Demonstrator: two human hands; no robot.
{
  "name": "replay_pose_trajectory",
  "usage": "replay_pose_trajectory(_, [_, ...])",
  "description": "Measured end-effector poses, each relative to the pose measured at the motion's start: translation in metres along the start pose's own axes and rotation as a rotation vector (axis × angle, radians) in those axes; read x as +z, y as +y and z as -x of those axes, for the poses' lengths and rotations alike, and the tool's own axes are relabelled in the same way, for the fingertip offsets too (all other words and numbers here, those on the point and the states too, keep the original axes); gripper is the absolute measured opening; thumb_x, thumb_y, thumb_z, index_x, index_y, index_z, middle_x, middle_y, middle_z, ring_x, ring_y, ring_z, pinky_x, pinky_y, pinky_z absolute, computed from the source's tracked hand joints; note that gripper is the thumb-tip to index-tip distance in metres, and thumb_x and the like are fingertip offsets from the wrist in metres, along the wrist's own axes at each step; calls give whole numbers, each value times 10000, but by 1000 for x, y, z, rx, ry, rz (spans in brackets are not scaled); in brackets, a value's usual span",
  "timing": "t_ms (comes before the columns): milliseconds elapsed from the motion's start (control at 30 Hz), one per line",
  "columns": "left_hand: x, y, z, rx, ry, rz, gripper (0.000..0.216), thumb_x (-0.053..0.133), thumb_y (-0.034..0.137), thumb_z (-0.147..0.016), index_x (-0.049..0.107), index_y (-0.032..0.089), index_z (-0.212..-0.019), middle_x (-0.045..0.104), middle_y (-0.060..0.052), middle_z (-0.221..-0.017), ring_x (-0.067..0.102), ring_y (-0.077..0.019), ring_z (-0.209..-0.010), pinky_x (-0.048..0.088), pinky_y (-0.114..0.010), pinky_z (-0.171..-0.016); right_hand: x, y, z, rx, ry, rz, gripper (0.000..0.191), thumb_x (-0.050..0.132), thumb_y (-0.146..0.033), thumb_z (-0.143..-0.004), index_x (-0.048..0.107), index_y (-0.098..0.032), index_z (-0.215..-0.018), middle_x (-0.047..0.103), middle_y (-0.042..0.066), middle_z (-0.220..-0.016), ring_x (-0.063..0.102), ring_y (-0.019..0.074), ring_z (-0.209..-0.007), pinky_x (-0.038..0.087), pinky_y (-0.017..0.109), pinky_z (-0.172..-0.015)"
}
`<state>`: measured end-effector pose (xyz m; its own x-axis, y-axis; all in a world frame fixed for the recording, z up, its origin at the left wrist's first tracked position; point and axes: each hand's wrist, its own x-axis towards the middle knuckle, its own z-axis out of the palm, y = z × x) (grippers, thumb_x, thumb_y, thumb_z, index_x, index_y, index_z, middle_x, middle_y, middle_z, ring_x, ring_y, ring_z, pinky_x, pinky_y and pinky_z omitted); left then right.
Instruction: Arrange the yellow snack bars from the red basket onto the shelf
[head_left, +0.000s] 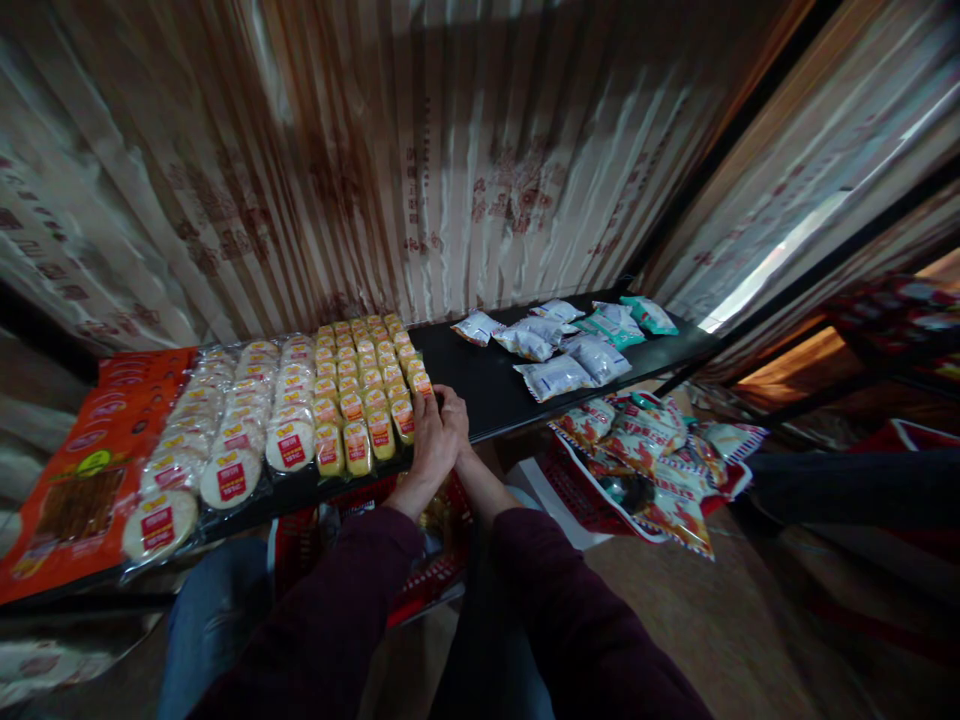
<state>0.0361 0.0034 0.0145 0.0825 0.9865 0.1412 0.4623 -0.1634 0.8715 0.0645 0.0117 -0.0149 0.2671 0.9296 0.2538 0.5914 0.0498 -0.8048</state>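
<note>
The yellow packs [380, 432] stand in close rows on the dark shelf [480, 385], and the relation which matters most is between the right border of these rows and the two hands. The left hand [427, 445] is the nearer one: its fingers are at the front end of the rightmost row, just beside the front pack of the neighbouring row. The right hand [454, 420] is placed against it on the outer side, toward the pale bags [555, 378], which lie well apart, farther to the right on the same shelf. From the hands, the yellow packs lie to the left and also forward; the long axis of the rows goes from the front edge of the shelf toward the curtain [450, 250], leaning a little to the left at the far end. The fingers of both hands are bent and close together, but I cannot tell if they grasp a pack between them or only touch the row. On the other side, the white round packs [291, 443] border the yellow ones
</note>
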Motion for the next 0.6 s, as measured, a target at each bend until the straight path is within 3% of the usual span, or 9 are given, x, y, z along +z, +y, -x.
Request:
replay_pose_trajectory(100, [-17,-8,9,-8,15,3,483,491,343,-935,519,167,-1385,480,-145,-1462,335,-327,-1433,271,-540,-1187,0,3,-2,30,43,-26,313,487,-252,-872,645,-191,-1135,682,81,-1125,588,220,-1071,445,370,-1001])
replay_pose_trajectory(233, [-36,-16,22,11,20,3,534,345,245,-937,462,77,-1431,416,-170,-1520,198,-272,-1502,168,-448,-1244,4,4,-11,39,43,-159,405,397,-358,-937,597,-192,-1248,645,89,-1263,583,215,-1172,412,385,-1080])
replay_pose_trajectory(467, [-44,-5,30,-5,34,27,595,322,304,-936,388,38,-1464,330,-190,-1568,253,-239,-1486,160,-384,-1242,4,-1,-30,80,-67,-257,547,345,-514,-953,568,-179,-1324,568,95,-1400,467,219,-1365,316,385,-1187])
replay_pose_trajectory(600, [-48,-1,32,-19,43,24,619,332,310,-930,357,14,-1474,308,-202,-1575,246,-251,-1487,162,-393,-1240,5,-5,-35,44,-140,-287,565,320,-555,-961,599,-194,-1295,614,87,-1346,505,212,-1329,325,383,-1181])
